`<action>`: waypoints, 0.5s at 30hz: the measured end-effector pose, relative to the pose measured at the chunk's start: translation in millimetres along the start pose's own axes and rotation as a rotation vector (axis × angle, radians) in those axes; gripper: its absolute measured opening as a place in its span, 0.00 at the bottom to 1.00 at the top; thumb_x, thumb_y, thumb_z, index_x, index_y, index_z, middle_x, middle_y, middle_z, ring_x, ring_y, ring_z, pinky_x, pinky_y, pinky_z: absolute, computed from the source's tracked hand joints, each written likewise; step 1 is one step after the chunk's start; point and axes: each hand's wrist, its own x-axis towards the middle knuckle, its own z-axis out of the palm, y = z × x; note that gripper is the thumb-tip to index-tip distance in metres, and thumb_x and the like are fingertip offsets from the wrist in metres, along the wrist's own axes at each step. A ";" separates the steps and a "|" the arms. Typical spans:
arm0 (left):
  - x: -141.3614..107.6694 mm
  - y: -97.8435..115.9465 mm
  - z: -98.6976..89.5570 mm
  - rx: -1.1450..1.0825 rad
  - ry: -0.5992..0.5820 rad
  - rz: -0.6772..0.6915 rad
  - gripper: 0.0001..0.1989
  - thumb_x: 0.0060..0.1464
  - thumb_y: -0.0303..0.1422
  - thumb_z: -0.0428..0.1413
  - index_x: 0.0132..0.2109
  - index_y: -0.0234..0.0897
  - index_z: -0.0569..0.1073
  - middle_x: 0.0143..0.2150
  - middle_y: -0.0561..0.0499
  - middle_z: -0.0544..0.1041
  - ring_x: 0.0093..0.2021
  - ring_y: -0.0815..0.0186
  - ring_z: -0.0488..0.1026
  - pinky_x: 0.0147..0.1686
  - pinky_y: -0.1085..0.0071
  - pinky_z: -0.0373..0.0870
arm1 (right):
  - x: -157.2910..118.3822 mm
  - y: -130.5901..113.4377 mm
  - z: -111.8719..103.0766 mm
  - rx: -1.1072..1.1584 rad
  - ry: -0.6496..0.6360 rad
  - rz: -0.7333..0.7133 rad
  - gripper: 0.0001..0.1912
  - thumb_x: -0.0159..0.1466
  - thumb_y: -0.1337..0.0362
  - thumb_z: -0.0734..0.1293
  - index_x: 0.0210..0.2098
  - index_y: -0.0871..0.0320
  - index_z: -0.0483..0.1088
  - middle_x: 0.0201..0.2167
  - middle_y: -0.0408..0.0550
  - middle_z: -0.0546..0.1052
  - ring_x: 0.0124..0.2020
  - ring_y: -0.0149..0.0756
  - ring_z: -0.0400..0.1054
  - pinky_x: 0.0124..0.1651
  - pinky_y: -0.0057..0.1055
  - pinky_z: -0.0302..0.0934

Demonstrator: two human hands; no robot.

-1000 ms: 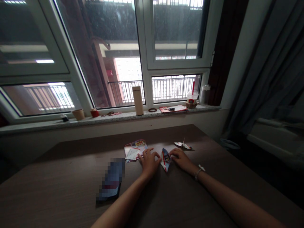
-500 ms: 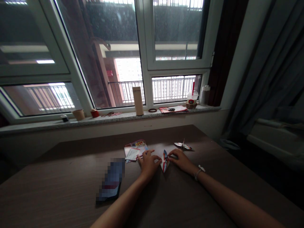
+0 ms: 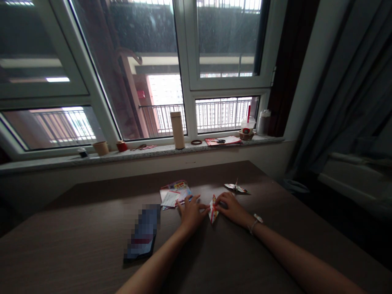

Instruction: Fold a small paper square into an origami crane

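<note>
A small folded paper piece (image 3: 212, 212), white with red and yellow print and pointed at both ends, is between my hands on the brown table. My left hand (image 3: 192, 212) has its thumb and a finger on the paper's left edge, its other fingers spread toward the printed sheets. My right hand (image 3: 231, 207), with a pale band at the wrist, pinches the paper's right side. Beyond it lies a folded paper crane (image 3: 237, 188) with its wings out.
Printed paper sheets (image 3: 173, 195) lie left of my hands, and a dark phone (image 3: 143, 232) is nearer on the table (image 3: 76, 228). Along the windowsill (image 3: 159, 151) stand a beige flask (image 3: 177, 130), a lidded drink cup (image 3: 246, 125) and small containers.
The folded paper now shows a red and yellow patterned face where blue and red showed before. My right fingers have shifted slightly left onto it.
</note>
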 end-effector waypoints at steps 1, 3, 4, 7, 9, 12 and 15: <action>-0.2 -0.1 0.5 0.006 0.000 -0.001 0.09 0.56 0.46 0.57 0.41 0.61 0.80 0.63 0.56 0.69 0.65 0.47 0.56 0.60 0.27 0.32 | -0.1 -0.6 0.1 -0.017 -0.004 0.002 0.07 0.64 0.59 0.67 0.38 0.55 0.74 0.43 0.48 0.73 0.50 0.41 0.63 0.57 0.39 0.55; -0.8 0.0 0.9 0.014 -0.002 0.001 0.09 0.56 0.47 0.56 0.42 0.62 0.80 0.63 0.56 0.69 0.65 0.47 0.56 0.60 0.27 0.33 | 0.0 -1.3 0.2 -0.045 -0.015 0.006 0.07 0.64 0.60 0.67 0.39 0.55 0.74 0.43 0.48 0.73 0.50 0.41 0.63 0.57 0.38 0.55; -1.1 0.3 1.0 0.016 -0.003 0.005 0.09 0.56 0.48 0.56 0.42 0.62 0.80 0.63 0.56 0.69 0.66 0.47 0.56 0.60 0.27 0.33 | 0.1 -1.4 0.2 -0.057 -0.019 0.007 0.07 0.64 0.60 0.67 0.39 0.55 0.74 0.43 0.48 0.73 0.50 0.41 0.62 0.57 0.38 0.55; -2.5 1.6 0.8 0.027 -0.011 0.011 0.11 0.56 0.49 0.55 0.44 0.62 0.79 0.64 0.54 0.68 0.66 0.46 0.55 0.60 0.27 0.32 | 0.3 -1.8 -0.2 -0.084 -0.019 0.010 0.07 0.65 0.60 0.66 0.40 0.55 0.73 0.44 0.48 0.72 0.50 0.40 0.62 0.57 0.38 0.55; -3.6 2.5 0.8 0.040 -0.020 0.013 0.13 0.56 0.50 0.55 0.46 0.62 0.78 0.65 0.53 0.66 0.67 0.45 0.54 0.60 0.28 0.31 | 0.2 -2.8 -0.6 -0.104 -0.011 0.022 0.08 0.66 0.60 0.65 0.41 0.55 0.74 0.44 0.49 0.72 0.50 0.40 0.62 0.57 0.38 0.55; -5.0 3.6 1.3 0.054 -0.021 0.030 0.15 0.56 0.50 0.55 0.49 0.62 0.77 0.65 0.52 0.66 0.67 0.44 0.54 0.60 0.28 0.31 | -0.3 -4.8 -1.2 -0.131 0.001 0.049 0.10 0.67 0.59 0.64 0.42 0.54 0.74 0.44 0.49 0.71 0.51 0.41 0.62 0.58 0.39 0.55; -5.6 4.2 1.7 0.051 -0.007 0.059 0.15 0.54 0.49 0.57 0.49 0.60 0.77 0.65 0.50 0.66 0.67 0.45 0.53 0.61 0.28 0.34 | -0.6 -4.7 -1.4 -0.138 0.009 0.072 0.11 0.66 0.58 0.64 0.43 0.52 0.76 0.45 0.50 0.71 0.52 0.42 0.61 0.60 0.40 0.54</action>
